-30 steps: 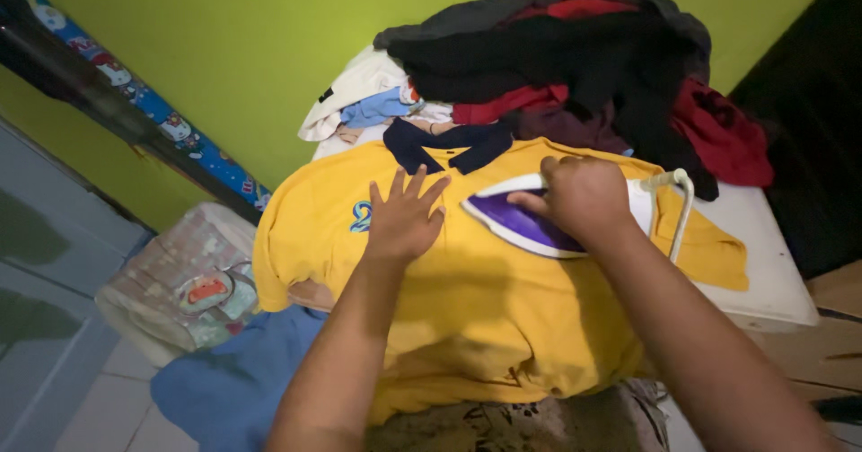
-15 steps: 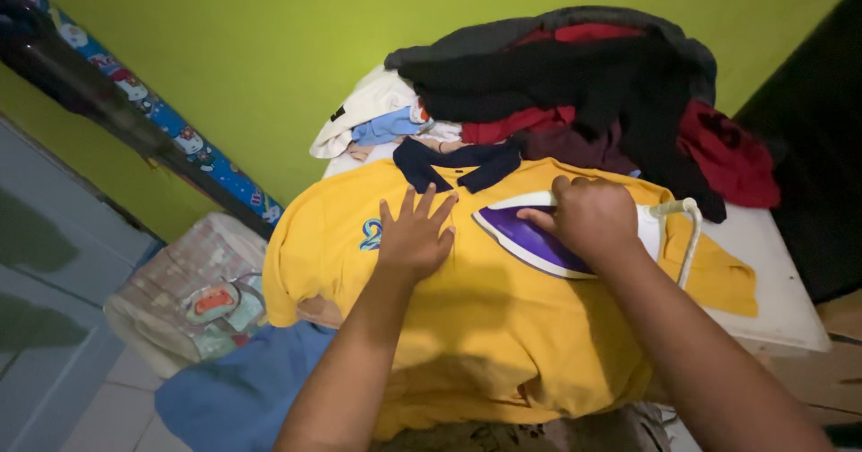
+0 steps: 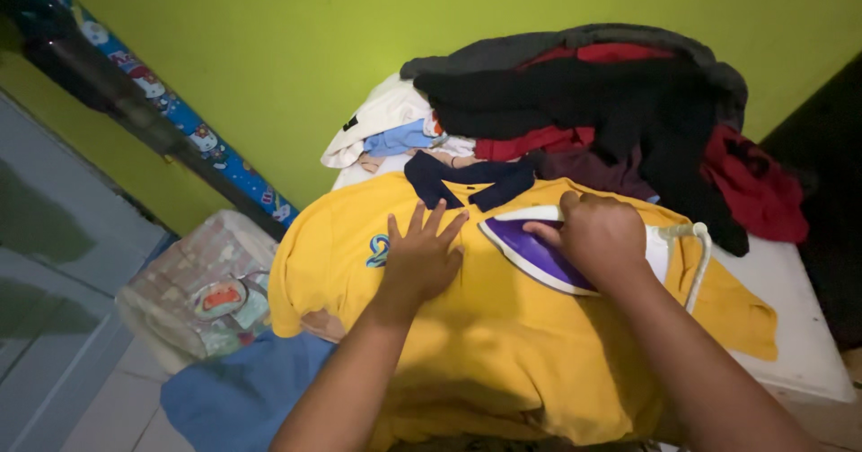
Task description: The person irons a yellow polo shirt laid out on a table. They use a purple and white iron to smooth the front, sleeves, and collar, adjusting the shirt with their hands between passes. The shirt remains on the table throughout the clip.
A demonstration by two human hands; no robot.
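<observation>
Head view: we count one yellow polo shirt [image 3: 503,344] spread on one white table [image 3: 799,344], our left hand [image 3: 422,259] flat upon it, fingers splayed, our right hand [image 3: 600,235] closed around one purple-and-white iron [image 3: 530,250].

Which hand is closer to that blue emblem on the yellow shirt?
Left. The left hand lies flat right beside the blue emblem; the right hand grips the purple iron farther off.

A lime-green wall [image 3: 269,48] is filling the back, dimly lit. A dark post [image 3: 117,102] with a blue cartoon strip is slanting down it at left. Pale grey floor tiles [image 3: 54,326] are showing lower left. A dark panel [image 3: 831,174] is standing at right.
</observation>
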